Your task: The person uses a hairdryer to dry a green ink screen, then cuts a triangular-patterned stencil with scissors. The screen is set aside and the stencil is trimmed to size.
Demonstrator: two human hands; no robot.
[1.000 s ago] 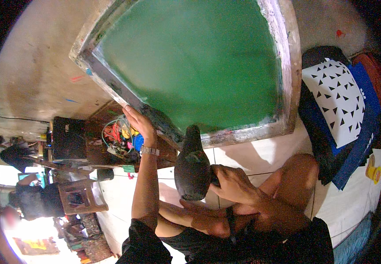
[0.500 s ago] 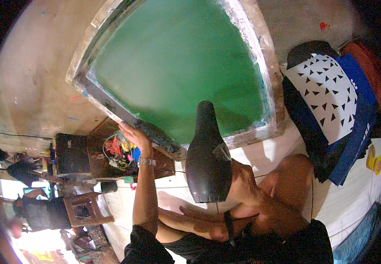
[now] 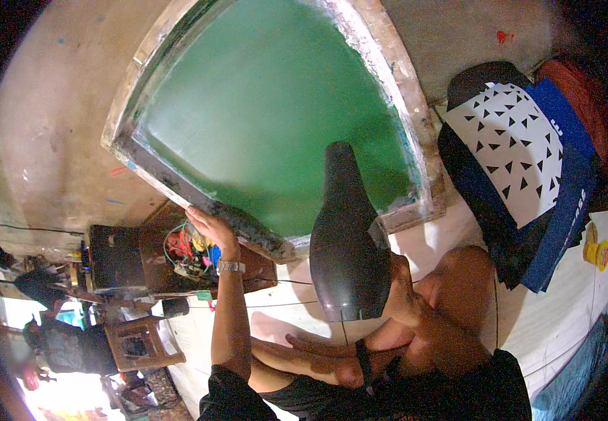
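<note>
A screen frame with weathered edges and green mesh fills the top middle, tilted up from the tiled floor. My left hand, with a watch at the wrist, grips its lower left edge with extended fingers. My right hand is closed on the handle of a black hair dryer, mostly hidden behind the body. The dryer's nozzle points at the lower right part of the green mesh.
Printed dark, blue and white fabric pieces lie right, near a yellow tub. Left are a wooden crate of coloured odds and ends, a black box, a stool and another person. My bare legs are folded below.
The hair dryer has moved right, its body coming further out to the right of my left arm. The frame and fabric appear further left in the view, while my left hand sits lower.
</note>
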